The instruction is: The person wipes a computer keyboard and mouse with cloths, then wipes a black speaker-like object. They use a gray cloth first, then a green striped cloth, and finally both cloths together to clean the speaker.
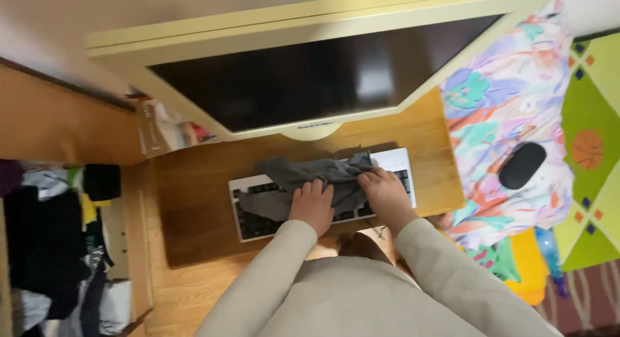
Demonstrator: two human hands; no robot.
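Crumpled grey cloth [310, 179] on white-framed black-keyed keyboard [258, 224], wooden counter [194, 201]. Left hand [312, 206] flat, fingers together, pressing cloth; right hand [385, 194] pinching its edge.

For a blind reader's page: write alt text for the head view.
Seen from above, both hands, left hand and right hand, press a grey cloth onto a white keyboard on a wooden desk. Behind it stands a cream-framed monitor with a dark screen; a black mouse lies on colourful fabric to the right.

Two bare hands, left hand [312, 206], right hand [386, 194], long beige sleeves [271, 272], matching beige top
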